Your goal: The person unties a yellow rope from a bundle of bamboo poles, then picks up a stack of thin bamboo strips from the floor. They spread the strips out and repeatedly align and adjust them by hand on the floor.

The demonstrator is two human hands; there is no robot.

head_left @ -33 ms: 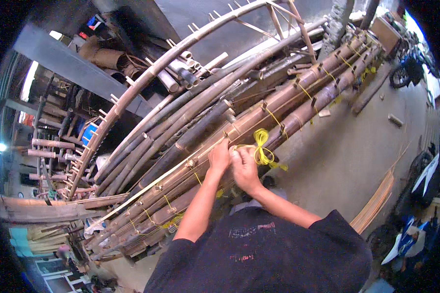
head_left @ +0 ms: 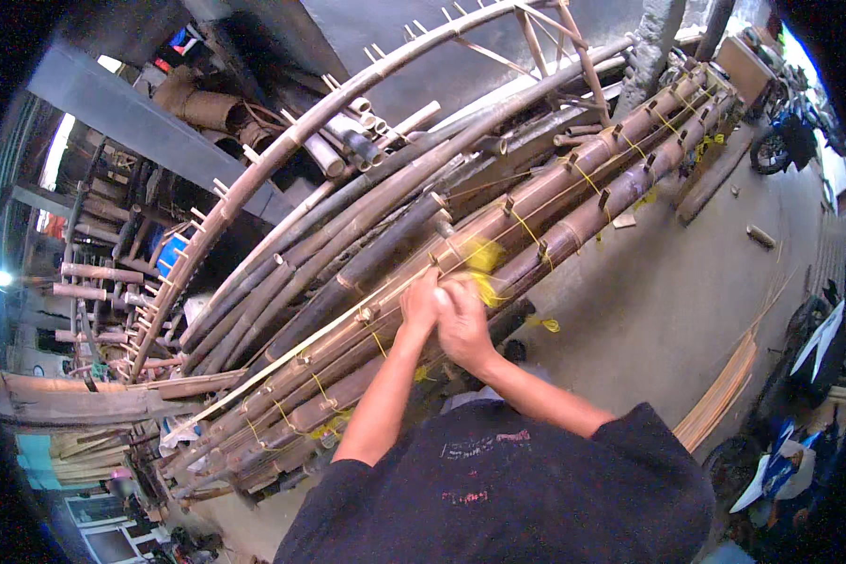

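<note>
Two long brown bamboo poles [head_left: 573,230] run diagonally side by side in front of me, with short pegs [head_left: 509,204] standing up from them and yellow string tied across at intervals. At the middle of the nearer stretch, my left hand [head_left: 419,303] is closed, its fingertips against a peg; what they pinch is hidden. My right hand [head_left: 464,327] is closed beside it, thumb toward the left hand, with a looped bundle of yellow string [head_left: 484,256] at its fingers. The bundle is smeared by motion. A thin pale strip [head_left: 282,364] lies along the far side of the poles.
Beyond the poles lie stacked dark bamboo lengths [head_left: 385,240] and a curved pegged bamboo frame [head_left: 301,133]. Split bamboo strips [head_left: 724,387] rest on the floor at right, near motorcycles [head_left: 788,141]. A blue drum [head_left: 172,254] stands at far left.
My right hand has shifted slightly left, closer to the left hand. The yellow bundle has swung up and left and is blurred. My left hand has barely moved.
</note>
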